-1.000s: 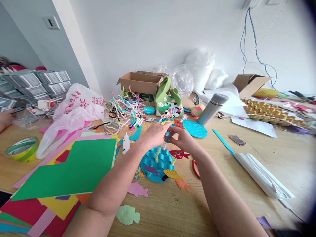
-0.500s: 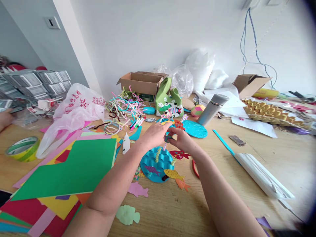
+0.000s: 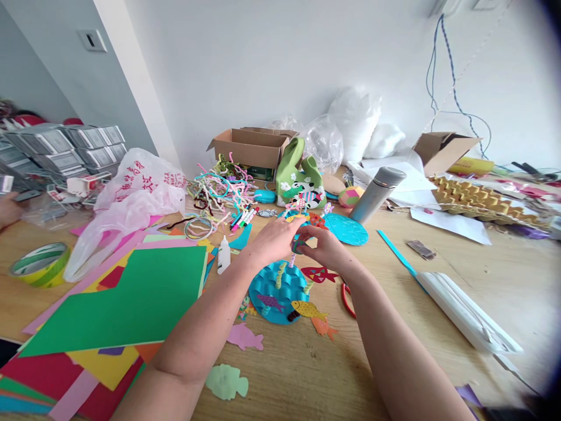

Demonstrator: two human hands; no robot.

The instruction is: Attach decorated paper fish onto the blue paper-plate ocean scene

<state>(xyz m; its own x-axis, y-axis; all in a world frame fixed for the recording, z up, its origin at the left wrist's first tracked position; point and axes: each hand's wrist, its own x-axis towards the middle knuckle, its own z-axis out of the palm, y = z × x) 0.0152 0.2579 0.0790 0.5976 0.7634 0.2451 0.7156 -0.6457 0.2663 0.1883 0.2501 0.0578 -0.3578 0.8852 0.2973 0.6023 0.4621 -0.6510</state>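
Note:
My left hand and my right hand meet above the far edge of a round blue paper base. Between my right fingers shows a small teal-green piece, mostly covered. My left fingers bend in beside it, their tips hidden. Wavy blue strips cover the base, with twisted pipe cleaners standing up from it. Around it are a purple paper fish, a yellow paper fish, an orange one and a red one. Another fish-decorated blue piece lies just beyond my hands.
Coloured paper sheets, a glue bottle and yellow tape lie left. Behind are pipe cleaners and a green bag. Right are a thermos and a white power strip. Another person's hand is far left.
My hands stay almost in place, with my right fingers shifting slightly around the teal-green piece. At the far left, a small pale object now shows above the other person's hand.

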